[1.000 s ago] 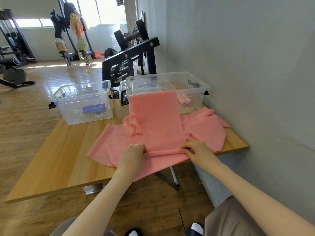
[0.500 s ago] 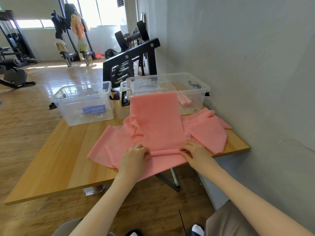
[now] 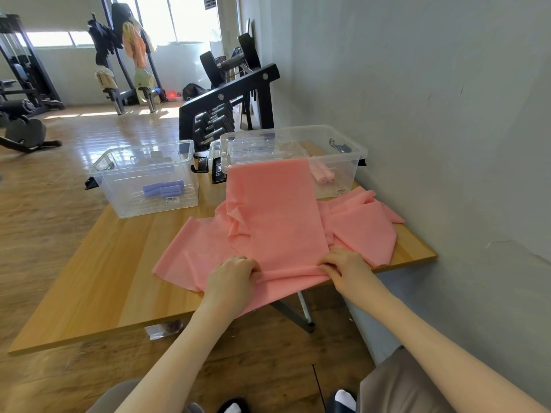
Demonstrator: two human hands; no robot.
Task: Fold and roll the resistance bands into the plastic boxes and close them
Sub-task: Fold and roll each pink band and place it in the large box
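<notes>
left hand fingers pinch rolled hem | right hand likewise | thin matte pink band, creased

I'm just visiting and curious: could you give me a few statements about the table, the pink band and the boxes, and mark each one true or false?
1. Both hands, left hand and right hand, grip the pink band. True.
2. The left box holds blue rolls. True.
3. The right box has its lid on. False: it is open-topped.
4. The pink band lies wholly on the floor. False: it lies on the wooden table, its far end draped against the right box.
</notes>
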